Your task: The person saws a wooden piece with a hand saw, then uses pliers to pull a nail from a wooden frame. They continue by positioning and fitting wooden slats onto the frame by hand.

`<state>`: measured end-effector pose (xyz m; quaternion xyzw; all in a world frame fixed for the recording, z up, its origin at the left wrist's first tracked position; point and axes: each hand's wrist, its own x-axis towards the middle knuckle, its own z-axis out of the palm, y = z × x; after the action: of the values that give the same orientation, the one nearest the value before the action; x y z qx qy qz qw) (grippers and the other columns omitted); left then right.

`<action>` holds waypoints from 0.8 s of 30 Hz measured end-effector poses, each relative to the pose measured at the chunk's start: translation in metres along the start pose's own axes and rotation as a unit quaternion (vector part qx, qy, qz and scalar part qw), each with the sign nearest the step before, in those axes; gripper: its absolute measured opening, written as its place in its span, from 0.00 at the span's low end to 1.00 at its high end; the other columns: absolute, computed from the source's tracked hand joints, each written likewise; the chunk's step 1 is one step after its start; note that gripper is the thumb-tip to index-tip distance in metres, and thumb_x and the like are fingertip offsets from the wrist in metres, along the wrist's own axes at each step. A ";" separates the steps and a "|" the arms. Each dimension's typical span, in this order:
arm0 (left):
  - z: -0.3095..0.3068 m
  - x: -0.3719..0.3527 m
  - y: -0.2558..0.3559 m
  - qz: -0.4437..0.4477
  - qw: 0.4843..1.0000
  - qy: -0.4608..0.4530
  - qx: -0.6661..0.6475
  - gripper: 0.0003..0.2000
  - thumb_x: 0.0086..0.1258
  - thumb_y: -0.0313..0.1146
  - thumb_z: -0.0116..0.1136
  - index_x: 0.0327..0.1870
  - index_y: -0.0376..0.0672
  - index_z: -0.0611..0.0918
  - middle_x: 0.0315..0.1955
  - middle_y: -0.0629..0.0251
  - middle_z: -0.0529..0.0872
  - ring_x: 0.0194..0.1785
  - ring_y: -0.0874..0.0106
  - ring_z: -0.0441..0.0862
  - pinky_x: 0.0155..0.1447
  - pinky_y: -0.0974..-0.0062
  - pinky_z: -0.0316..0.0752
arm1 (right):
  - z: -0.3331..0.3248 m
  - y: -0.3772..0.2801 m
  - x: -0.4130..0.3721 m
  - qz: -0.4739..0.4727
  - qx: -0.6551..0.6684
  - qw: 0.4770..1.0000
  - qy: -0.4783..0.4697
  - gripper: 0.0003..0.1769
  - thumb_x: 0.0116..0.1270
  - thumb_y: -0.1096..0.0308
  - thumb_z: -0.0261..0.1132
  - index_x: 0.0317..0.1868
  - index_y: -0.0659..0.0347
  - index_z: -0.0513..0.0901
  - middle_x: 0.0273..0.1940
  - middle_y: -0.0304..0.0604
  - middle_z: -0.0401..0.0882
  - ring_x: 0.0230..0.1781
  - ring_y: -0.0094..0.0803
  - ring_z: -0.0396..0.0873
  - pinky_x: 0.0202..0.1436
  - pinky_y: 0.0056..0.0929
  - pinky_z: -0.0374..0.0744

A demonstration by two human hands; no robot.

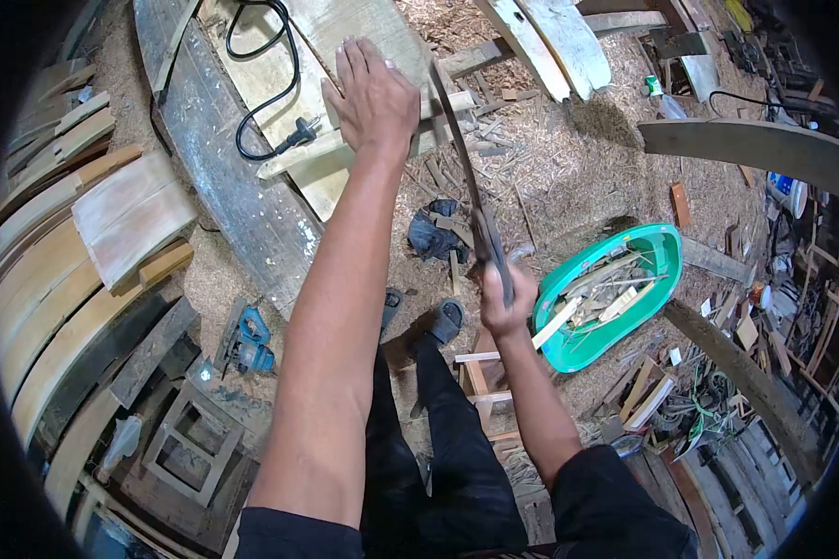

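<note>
My left hand [375, 101] lies flat, fingers stretched out, on a wide pale board [345, 23] at the top of the view. Across the boards runs a narrow wooden strip [312, 152], just under my left palm. My right hand [510, 298] is wrapped round the handle of a handsaw [471, 163]. The saw's blade points up and away, its far part close by the right edge of the board and overlapping the strip's end. A black cable with a plug [298, 133] rests on the boards left of my left hand.
A worn workbench [224, 140] carries the boards. The green tub [569, 359] of offcuts stands right of my right hand. A blue power tool [254, 340] sits on the floor at left. Curved planks [47, 270] are stacked far left; sawdust and scraps cover the floor.
</note>
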<state>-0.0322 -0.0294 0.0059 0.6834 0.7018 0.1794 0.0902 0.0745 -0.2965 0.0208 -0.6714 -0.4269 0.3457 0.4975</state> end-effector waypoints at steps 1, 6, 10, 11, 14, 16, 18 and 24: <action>0.001 0.002 0.000 0.000 1.000 0.005 0.005 0.29 0.73 0.37 0.40 0.73 0.36 0.61 0.76 0.54 0.57 0.80 0.61 0.49 0.79 0.50 0.41 | -0.004 0.003 -0.008 -0.036 0.013 0.999 -0.003 0.15 0.67 0.65 0.61 0.23 0.65 0.76 0.15 0.38 0.65 0.14 0.24 0.68 0.21 0.28 0.66; 0.006 0.002 -0.003 0.004 1.000 0.009 0.023 0.29 0.73 0.37 0.40 0.74 0.35 0.59 0.76 0.55 0.56 0.80 0.62 0.49 0.79 0.50 0.42 | 0.009 -0.003 0.024 0.018 0.016 1.000 -0.016 0.17 0.68 0.63 0.61 0.23 0.64 0.75 0.15 0.36 0.65 0.14 0.22 0.66 0.21 0.28 0.64; 0.002 0.001 0.000 0.001 1.000 -0.002 0.019 0.29 0.73 0.36 0.39 0.74 0.34 0.59 0.76 0.55 0.57 0.80 0.62 0.49 0.79 0.50 0.43 | 0.025 -0.005 0.040 0.022 0.029 0.999 0.005 0.17 0.69 0.61 0.61 0.24 0.63 0.75 0.16 0.36 0.64 0.16 0.22 0.66 0.21 0.27 0.65; 0.001 0.003 0.000 0.002 1.000 0.001 0.020 0.29 0.73 0.36 0.38 0.74 0.34 0.59 0.76 0.54 0.57 0.80 0.62 0.49 0.79 0.50 0.43 | 0.016 0.000 0.027 0.037 0.014 0.999 -0.008 0.17 0.69 0.60 0.61 0.25 0.63 0.77 0.16 0.36 0.65 0.16 0.22 0.67 0.22 0.27 0.66; 0.002 0.005 -0.002 0.008 1.000 0.008 0.022 0.29 0.73 0.36 0.38 0.74 0.34 0.59 0.76 0.54 0.57 0.79 0.61 0.50 0.78 0.49 0.43 | -0.010 0.007 -0.017 0.001 0.018 1.000 -0.010 0.17 0.69 0.60 0.60 0.26 0.64 0.78 0.16 0.36 0.65 0.16 0.23 0.68 0.22 0.27 0.66; 0.002 0.001 -0.002 0.009 1.000 0.016 0.022 0.29 0.73 0.36 0.37 0.74 0.33 0.59 0.76 0.54 0.57 0.79 0.62 0.50 0.78 0.49 0.43 | -0.008 0.006 -0.009 0.009 0.010 1.000 -0.011 0.17 0.69 0.61 0.60 0.26 0.64 0.78 0.16 0.36 0.66 0.17 0.22 0.68 0.22 0.27 0.66; 0.003 0.002 0.000 0.009 1.000 0.013 0.018 0.29 0.73 0.36 0.38 0.74 0.33 0.59 0.76 0.54 0.57 0.79 0.62 0.50 0.78 0.49 0.44 | 0.007 0.013 0.011 -0.007 0.003 1.000 0.003 0.17 0.69 0.62 0.60 0.25 0.64 0.77 0.16 0.35 0.65 0.17 0.21 0.67 0.22 0.26 0.65; 0.003 0.002 -0.002 0.013 1.000 0.009 0.012 0.30 0.72 0.36 0.40 0.74 0.33 0.59 0.75 0.53 0.57 0.79 0.60 0.50 0.78 0.49 0.42 | 0.014 0.006 0.022 0.008 0.012 1.000 -0.006 0.19 0.69 0.61 0.60 0.21 0.62 0.73 0.16 0.33 0.66 0.16 0.20 0.65 0.20 0.25 0.62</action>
<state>-0.0334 -0.0269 0.0027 0.6917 0.6959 0.1783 0.0737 0.0721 -0.2718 0.0101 -0.6667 -0.4198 0.3588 0.5005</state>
